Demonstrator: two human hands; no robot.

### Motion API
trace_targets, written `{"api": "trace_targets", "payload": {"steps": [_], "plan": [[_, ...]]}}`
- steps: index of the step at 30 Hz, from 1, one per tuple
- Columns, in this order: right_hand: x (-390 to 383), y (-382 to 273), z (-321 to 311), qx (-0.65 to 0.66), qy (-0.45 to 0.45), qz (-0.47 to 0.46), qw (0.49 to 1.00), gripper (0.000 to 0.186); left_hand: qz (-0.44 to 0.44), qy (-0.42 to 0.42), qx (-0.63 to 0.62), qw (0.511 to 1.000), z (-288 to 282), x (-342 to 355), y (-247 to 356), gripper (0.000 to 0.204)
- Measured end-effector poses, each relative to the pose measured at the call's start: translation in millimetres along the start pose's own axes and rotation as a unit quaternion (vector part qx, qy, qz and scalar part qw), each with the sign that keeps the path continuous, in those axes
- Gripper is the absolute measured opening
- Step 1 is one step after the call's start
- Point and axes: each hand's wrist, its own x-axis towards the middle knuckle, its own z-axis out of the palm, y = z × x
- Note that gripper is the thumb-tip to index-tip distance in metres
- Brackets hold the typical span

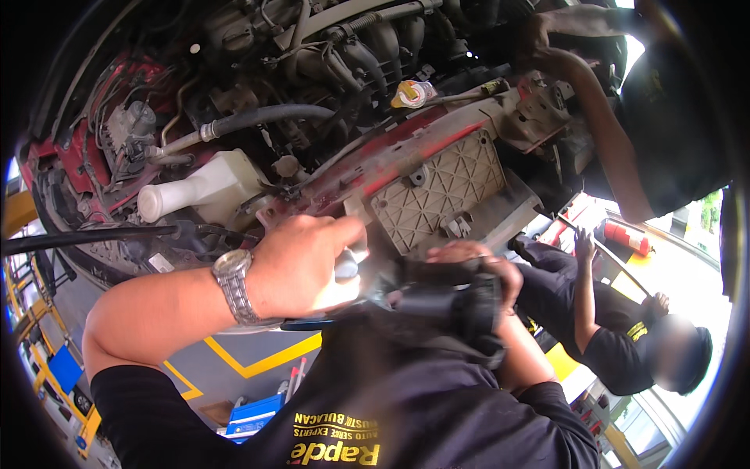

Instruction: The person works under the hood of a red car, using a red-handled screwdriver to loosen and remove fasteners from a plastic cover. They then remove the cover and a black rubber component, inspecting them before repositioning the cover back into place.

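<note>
My left hand point(312, 266), with a metal watch on its wrist, is closed around a small silvery-grey object point(348, 264), partly hidden by its fingers, at the front of an open car engine bay. My right hand point(500, 281) grips a black plastic part point(445, 301) with a cylindrical section, held against my dark shirt and slightly blurred. Just above both hands is a ribbed beige plastic panel point(445, 187) on the red front crossmember point(336, 176). A white reservoir point(211, 187) sits to the upper left, and a yellow-tabbed cap point(410, 94) is higher up.
A co-worker point(648, 133) leans into the bay at upper right, arm reaching in. Another person point(617, 336) at right holds a long bar near a red extinguisher point(625, 237). A black rod point(94, 241) crosses at left; blue boxes point(254, 410) stand on the yellow-lined floor below.
</note>
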Motion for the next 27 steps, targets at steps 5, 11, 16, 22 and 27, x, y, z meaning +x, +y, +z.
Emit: {"api": "trace_targets", "payload": {"steps": [5, 11, 16, 22, 27], "plan": [[53, 2, -35, 0.038, 0.018, 0.027, 0.999, 0.094, 0.011, 0.005, -0.019, 1.000, -8, 0, 3, 0.033], [117, 26, -47, -0.139, -0.085, -0.078, 0.984, 0.107, -0.041, -0.018, 0.005, 0.999, -15, 3, 13, 0.032], [121, 9, -46, -0.221, -0.111, -0.108, 0.963, 0.101, -0.018, -0.001, -0.004, 1.000, -9, 4, 5, 0.033], [119, 10, -42, -0.197, -0.082, -0.132, 0.968, 0.099, -0.050, 0.002, 0.003, 0.999, -13, 4, 11, 0.033], [108, 16, -40, -0.178, -0.072, -0.080, 0.978, 0.111, -0.038, 0.002, 0.002, 0.999, -11, 1, 6, 0.029]]}}
